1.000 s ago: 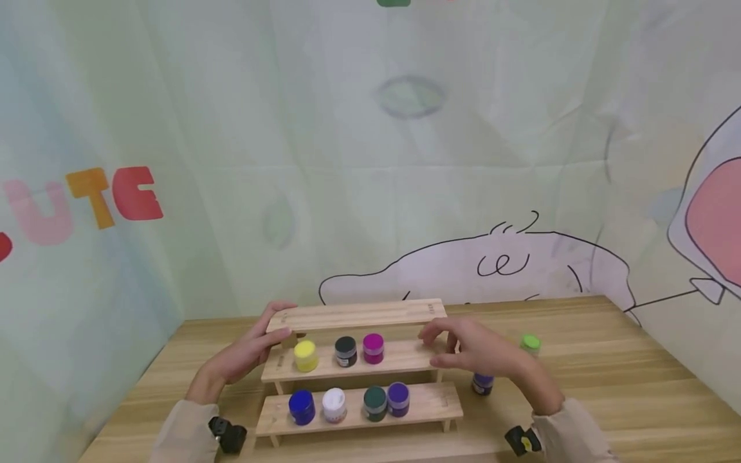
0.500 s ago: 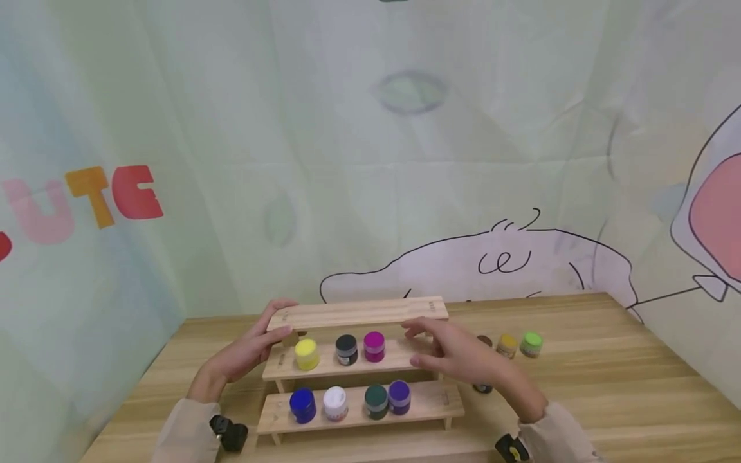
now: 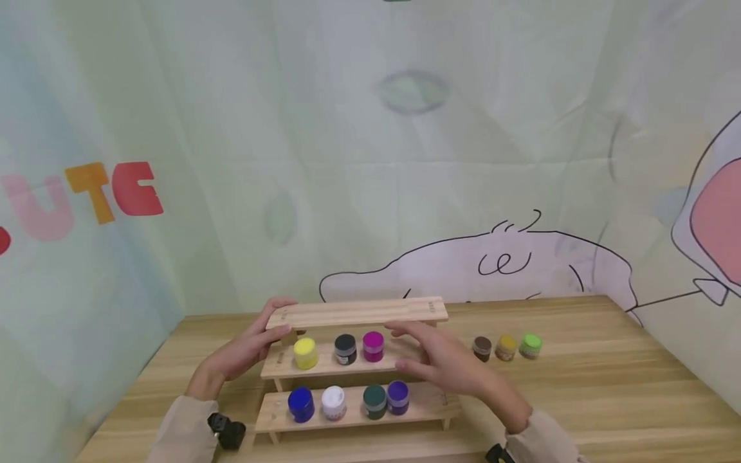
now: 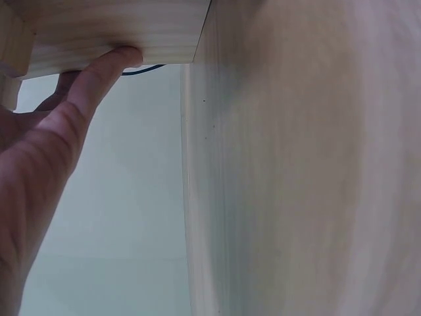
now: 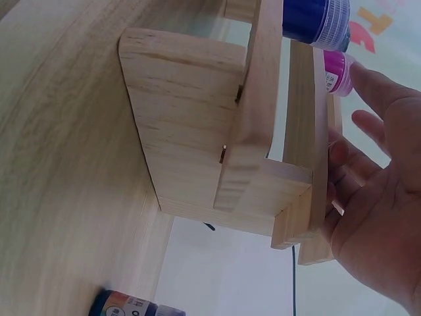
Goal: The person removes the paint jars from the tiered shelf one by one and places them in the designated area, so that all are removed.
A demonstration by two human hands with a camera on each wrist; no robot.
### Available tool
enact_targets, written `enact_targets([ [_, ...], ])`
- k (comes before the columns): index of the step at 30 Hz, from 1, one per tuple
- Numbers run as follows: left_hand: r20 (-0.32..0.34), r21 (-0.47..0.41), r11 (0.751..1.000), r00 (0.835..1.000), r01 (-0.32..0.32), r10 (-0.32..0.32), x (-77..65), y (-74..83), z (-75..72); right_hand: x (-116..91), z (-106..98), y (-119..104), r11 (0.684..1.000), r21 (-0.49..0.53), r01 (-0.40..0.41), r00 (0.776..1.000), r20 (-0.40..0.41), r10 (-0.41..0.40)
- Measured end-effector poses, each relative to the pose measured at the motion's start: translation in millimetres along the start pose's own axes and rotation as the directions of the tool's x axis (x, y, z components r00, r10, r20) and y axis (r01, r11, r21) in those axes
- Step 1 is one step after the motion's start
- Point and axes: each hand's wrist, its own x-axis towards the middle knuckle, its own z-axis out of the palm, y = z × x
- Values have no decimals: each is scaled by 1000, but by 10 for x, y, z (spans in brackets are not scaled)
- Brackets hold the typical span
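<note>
A three-tier wooden rack (image 3: 359,312) stands on the table. My left hand (image 3: 249,350) grips the left end of its top board, thumb in front; the left wrist view shows a finger (image 4: 85,99) against the wood. My right hand (image 3: 446,357) reaches over the right part of the middle tier with its fingers spread. In the head view they stop just right of a magenta paint jar (image 3: 373,346); whether the thumb touches that jar is unclear in the right wrist view. A black jar (image 3: 345,349) and a yellow jar (image 3: 305,354) share the middle tier.
The bottom tier carries a blue jar (image 3: 301,404), a white jar (image 3: 334,403), a dark green jar (image 3: 375,401) and a purple jar (image 3: 397,397). Right of the rack stand brown (image 3: 482,348), ochre (image 3: 506,347) and light green jars (image 3: 530,346). Another dark jar (image 5: 125,304) is on the table.
My right hand has moved left along the middle tier towards the magenta jar, uncovering the brown and ochre jars on the table. The left hand has stayed on the rack.
</note>
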Motion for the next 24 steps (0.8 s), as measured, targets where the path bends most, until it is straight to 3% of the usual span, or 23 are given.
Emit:
enact_targets([
  [11,2,8,1000,1000,27,-27,-74,-52,22,-27,156,16,994,-108,34,999,43,-29],
  [19,-2,9,1000,1000,28,-28,-59,-46,4,-5,170,-32,993,-116,20,1000,1,-20],
  [24,3,8,1000,1000,0,0,-14,-13,-12,45,180,-78,995,-103,-9,995,-99,-1],
])
